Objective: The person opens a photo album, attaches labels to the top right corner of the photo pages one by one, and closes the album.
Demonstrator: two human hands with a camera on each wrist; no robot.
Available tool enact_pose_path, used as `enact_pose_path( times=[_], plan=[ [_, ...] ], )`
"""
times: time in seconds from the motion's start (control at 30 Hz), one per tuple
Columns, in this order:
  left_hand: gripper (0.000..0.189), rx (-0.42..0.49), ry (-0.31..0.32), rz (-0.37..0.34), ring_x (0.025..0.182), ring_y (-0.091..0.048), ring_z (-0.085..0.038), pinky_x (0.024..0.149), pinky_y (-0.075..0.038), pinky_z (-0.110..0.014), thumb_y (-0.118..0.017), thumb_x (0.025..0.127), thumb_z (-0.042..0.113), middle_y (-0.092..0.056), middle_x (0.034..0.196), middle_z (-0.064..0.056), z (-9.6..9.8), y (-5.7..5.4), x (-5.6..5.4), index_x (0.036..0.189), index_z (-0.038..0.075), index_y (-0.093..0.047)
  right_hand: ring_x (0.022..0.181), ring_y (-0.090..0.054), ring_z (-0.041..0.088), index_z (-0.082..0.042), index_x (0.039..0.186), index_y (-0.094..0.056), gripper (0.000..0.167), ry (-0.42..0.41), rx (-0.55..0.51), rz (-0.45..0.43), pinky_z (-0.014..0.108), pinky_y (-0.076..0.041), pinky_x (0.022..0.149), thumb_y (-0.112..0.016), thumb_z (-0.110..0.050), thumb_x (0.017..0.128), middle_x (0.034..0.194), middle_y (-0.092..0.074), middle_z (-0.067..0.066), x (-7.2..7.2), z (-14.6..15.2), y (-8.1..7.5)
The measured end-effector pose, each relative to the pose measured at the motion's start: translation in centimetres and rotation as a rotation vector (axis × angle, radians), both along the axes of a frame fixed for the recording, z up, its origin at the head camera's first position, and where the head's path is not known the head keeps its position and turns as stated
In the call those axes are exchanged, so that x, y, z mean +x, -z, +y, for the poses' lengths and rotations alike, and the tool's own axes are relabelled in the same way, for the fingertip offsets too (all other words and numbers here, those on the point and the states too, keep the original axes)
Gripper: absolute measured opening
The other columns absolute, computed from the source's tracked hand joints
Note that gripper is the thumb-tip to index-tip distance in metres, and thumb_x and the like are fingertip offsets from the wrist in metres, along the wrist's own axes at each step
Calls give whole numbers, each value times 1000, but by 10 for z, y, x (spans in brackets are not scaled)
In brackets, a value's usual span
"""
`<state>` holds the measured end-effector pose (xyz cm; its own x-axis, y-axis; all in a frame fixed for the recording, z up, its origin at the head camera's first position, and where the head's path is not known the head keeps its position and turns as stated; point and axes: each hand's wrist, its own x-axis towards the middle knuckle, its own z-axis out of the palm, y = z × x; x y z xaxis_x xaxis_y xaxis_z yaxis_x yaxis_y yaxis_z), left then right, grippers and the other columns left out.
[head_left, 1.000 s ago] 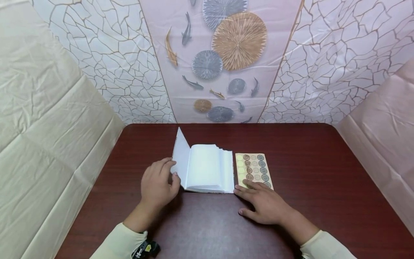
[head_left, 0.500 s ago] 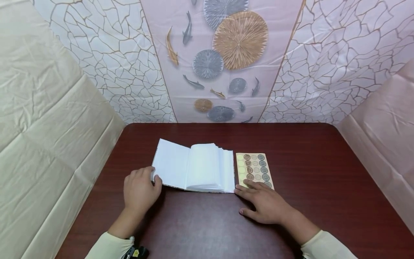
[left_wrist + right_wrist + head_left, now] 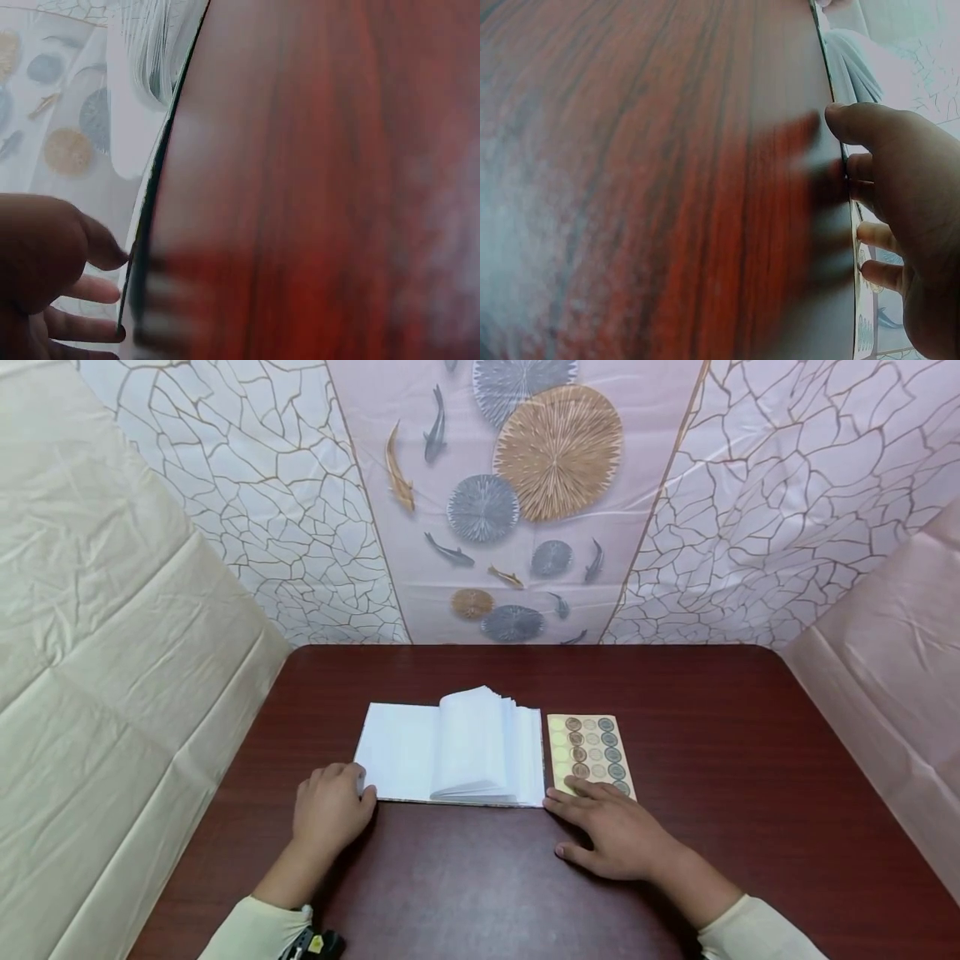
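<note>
An open notebook (image 3: 465,752) with blank white pages lies on the table, its cover (image 3: 397,752) folded flat to the left and the upper pages bulging up in the middle. My left hand (image 3: 330,806) holds the near left corner of the cover between thumb and fingers; in the left wrist view the fingertips (image 3: 112,330) are right at its edge. My right hand (image 3: 611,831) rests with extended, spread fingers over the near edge of a sheet of round stickers (image 3: 592,747), index fingertip at the notebook's near right corner. Part of the sheet's lowest row is hidden under the fingers.
The dark red wooden table (image 3: 465,877) reaches back to a patterned cloth wall (image 3: 510,560). Plain cream cloth (image 3: 135,693) hangs along the left side, and similar cloth (image 3: 885,710) on the right. A black strap device (image 3: 315,943) sits at the left sleeve.
My left hand has brought the notebook's cover from raised to flat on the left, moving left and then slightly nearer. The upper pages lift a little more. The right hand stays put.
</note>
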<state>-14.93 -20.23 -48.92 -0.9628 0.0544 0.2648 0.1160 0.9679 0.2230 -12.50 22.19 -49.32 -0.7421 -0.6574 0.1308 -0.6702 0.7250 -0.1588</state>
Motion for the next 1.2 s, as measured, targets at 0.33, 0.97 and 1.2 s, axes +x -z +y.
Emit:
enact_pose_path(
  times=[0.33,0.97,1.2],
  plan=[
    [41,28,155,-83,123,-55,-43,98,-46,-59,-78,88,28,-63,126,-22,26,-17,-6,118,1,-70,142,-44,34,-16,144,-61,61,4,-3,-3,59,-39,109,-69,-49,93,148,-57,-1,0,-2,-4],
    [90,-25,463,26,131,-51,-34,92,-53,-49,-93,74,41,-52,143,-16,101,-27,-12,147,9,-50,148,-36,27,-15,156,-44,76,-31,-64,88,52,-38,113,-71,-46,93,159,-43,3,2,-29,-16],
    [84,-27,448,38,128,-54,-36,91,-54,-50,-94,74,28,-54,140,-18,102,-23,-13,145,11,-52,151,-30,23,-18,160,-37,80,-40,-14,69,60,-41,108,-68,-49,94,163,-37,-1,1,-37,-14]
  ],
)
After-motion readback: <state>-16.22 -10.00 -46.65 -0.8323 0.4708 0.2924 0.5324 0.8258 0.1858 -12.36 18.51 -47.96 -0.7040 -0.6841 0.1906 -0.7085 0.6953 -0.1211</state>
